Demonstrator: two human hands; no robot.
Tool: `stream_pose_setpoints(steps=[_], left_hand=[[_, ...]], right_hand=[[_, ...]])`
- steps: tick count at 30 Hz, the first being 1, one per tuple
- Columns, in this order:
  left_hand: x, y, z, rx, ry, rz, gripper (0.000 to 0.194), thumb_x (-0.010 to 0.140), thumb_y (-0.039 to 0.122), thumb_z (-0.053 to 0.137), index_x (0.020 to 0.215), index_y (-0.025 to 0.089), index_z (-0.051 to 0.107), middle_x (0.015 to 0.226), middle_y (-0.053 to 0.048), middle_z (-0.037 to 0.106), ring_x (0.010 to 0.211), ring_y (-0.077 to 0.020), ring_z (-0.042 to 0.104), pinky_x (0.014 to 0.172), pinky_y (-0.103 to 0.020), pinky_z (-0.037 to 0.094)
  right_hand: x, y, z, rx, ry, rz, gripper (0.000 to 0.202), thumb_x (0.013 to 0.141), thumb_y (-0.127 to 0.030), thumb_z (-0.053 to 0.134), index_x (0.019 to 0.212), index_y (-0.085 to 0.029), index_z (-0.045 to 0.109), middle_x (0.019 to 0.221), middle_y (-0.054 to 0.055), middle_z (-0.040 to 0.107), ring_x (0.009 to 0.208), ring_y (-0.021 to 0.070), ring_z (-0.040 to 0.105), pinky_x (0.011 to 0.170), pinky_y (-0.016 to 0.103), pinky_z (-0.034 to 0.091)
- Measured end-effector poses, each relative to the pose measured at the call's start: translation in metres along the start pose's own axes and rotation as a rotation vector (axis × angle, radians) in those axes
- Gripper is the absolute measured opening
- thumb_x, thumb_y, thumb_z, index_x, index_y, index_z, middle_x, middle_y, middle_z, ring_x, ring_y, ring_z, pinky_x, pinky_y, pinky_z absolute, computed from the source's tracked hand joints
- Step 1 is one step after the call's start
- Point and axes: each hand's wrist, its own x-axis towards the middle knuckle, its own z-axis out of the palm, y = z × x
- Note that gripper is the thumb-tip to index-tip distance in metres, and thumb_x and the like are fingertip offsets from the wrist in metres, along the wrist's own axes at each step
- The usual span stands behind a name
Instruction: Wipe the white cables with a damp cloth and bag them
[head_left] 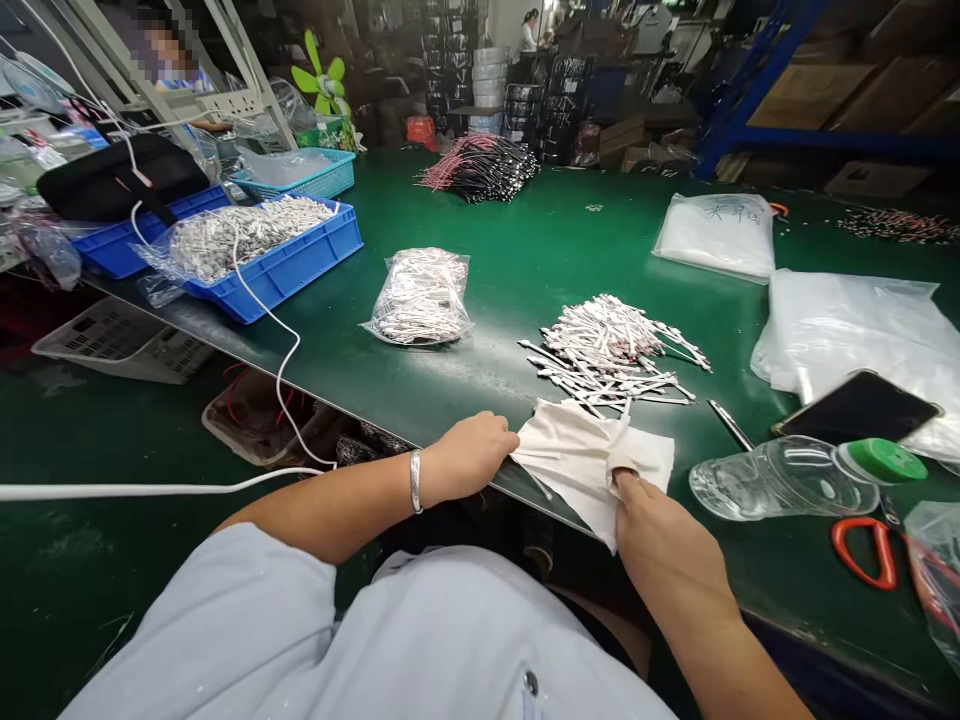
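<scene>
A cream cloth point(559, 440) lies at the table's near edge, in front of me. My left hand point(472, 455) is closed on its left corner. At the cloth's right side, my right hand point(664, 530) pinches a fold of it, with the fingertips partly hidden in the fabric. One thin white piece pokes out from the top of that fold. Just beyond the cloth is a loose pile of short white wire-like pieces point(607, 340). A clear bag point(424, 295) packed with similar white pieces sits to the left of the pile.
On the right are a water bottle point(787, 478), a phone point(859, 405), red-handled scissors point(862, 552) and plastic bags point(855, 320). A blue tray point(300, 260) of white pieces stands left, with a white cable point(281, 370) hanging past it. Black and red wires point(487, 165) lie farther back.
</scene>
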Motion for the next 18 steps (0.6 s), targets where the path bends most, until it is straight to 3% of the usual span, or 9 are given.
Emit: stream_pose_setpoints(steps=[2,6,12,18], left_hand=[[-0.002,-0.004,0.002,-0.003,0.023,0.012,0.02,0.081,0.002,0.044,0.083,0.016,0.059,0.088,-0.007,0.06,0.08,-0.0185,0.053,0.067,-0.029,0.043],[-0.007,-0.013,0.007,-0.045,0.082,0.056,0.022,0.086,0.006,0.042,0.081,0.016,0.061,0.084,-0.007,0.06,0.078,-0.0177,0.053,0.071,-0.03,0.044],[-0.022,-0.038,0.011,0.025,0.146,0.017,0.023,0.085,0.005,0.044,0.083,0.014,0.065,0.088,-0.008,0.06,0.081,-0.0172,0.051,0.072,-0.028,0.043],[-0.039,-0.092,-0.006,0.053,0.424,-0.108,0.025,0.089,0.012,0.042,0.09,0.014,0.067,0.087,-0.008,0.061,0.082,-0.0182,0.051,0.074,-0.03,0.045]], right_hand=[[0.006,-0.005,0.002,-0.008,0.023,-0.042,0.024,0.085,-0.008,0.045,0.103,-0.015,0.058,0.075,0.005,0.065,0.069,0.0197,0.062,0.059,0.029,0.044],[0.003,-0.005,0.008,0.066,0.028,-0.159,0.028,0.084,-0.006,0.042,0.105,-0.019,0.057,0.095,0.008,0.069,0.09,0.0212,0.064,0.073,0.03,0.049],[-0.018,0.014,0.002,0.118,-0.087,-0.052,0.033,0.084,-0.005,0.037,0.102,-0.021,0.06,0.109,0.005,0.067,0.096,0.0192,0.065,0.067,0.028,0.052],[-0.03,0.033,0.003,0.151,-0.077,0.005,0.044,0.083,-0.007,0.033,0.108,-0.026,0.064,0.115,0.003,0.068,0.099,0.018,0.067,0.07,0.026,0.055]])
